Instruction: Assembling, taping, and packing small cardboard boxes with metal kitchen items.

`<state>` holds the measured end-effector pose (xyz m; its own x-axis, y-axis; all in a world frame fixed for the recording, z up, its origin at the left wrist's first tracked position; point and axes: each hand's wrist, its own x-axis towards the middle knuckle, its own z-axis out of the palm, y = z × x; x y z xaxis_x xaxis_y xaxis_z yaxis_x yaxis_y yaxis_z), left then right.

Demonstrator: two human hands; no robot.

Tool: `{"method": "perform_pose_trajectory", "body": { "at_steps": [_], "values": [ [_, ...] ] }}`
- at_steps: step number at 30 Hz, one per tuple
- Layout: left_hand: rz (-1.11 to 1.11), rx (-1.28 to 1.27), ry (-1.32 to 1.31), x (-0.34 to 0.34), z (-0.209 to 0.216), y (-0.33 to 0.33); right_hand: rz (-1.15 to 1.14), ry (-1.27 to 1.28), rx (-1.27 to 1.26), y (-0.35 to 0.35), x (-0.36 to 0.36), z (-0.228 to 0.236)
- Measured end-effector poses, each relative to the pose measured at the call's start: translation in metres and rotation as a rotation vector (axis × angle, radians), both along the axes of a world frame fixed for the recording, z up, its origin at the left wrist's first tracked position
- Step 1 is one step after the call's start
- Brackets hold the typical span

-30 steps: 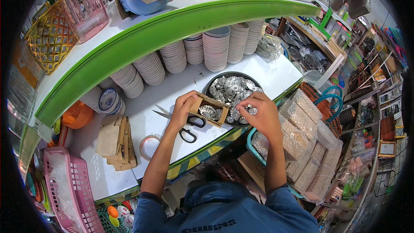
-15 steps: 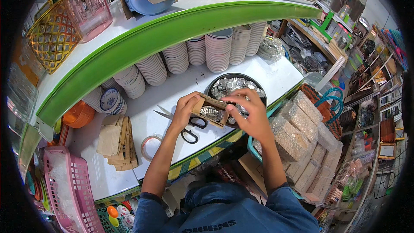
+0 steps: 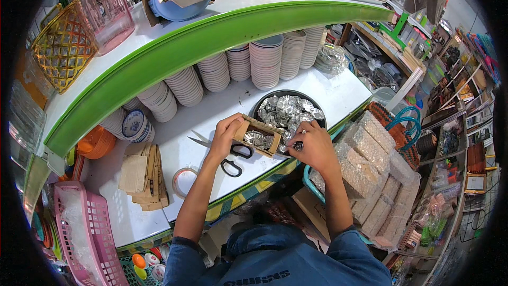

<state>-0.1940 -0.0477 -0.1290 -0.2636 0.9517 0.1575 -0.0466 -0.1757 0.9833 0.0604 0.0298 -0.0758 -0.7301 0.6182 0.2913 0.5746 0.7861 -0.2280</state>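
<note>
Head view has our left hand (image 3: 226,132) gripping an open, oblong brown cardboard box (image 3: 274,144) containing silver fluted metal moulds (image 3: 257,138), beside a round black bowl (image 3: 322,122) on the white surface (image 3: 338,92). Our right hand (image 3: 313,147) bunches narrowly at the bowl; whether it pinches anything, we cannot tell.

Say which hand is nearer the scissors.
Left. The left hand is close beside the scissors, holding the small cardboard box; the right hand is farther right, over the near side of the black bowl.
</note>
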Motion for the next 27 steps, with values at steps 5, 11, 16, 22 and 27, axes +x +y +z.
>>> {"method": "perform_pose_trajectory", "body": {
  "at_steps": [5,11,16,22,27],
  "values": [
    [0.020,0.001,0.014,0.001,0.003,-0.002,-0.005,0.096,-0.018,0.000,0.001,0.010],
    [0.020,0.000,0.020,0.002,0.006,-0.003,-0.043,0.415,-0.089,-0.009,0.007,0.045],
    [0.010,0.003,0.004,-0.002,0.002,-0.002,0.073,0.555,-0.116,-0.022,-0.007,0.060],
    [-0.030,-0.025,-0.034,0.002,0.012,-0.005,0.237,0.361,-0.036,-0.029,-0.027,0.047],
    [-0.036,-0.030,-0.042,-0.001,0.006,-0.005,0.260,0.535,-0.285,-0.024,-0.027,0.035]
  ]
}}
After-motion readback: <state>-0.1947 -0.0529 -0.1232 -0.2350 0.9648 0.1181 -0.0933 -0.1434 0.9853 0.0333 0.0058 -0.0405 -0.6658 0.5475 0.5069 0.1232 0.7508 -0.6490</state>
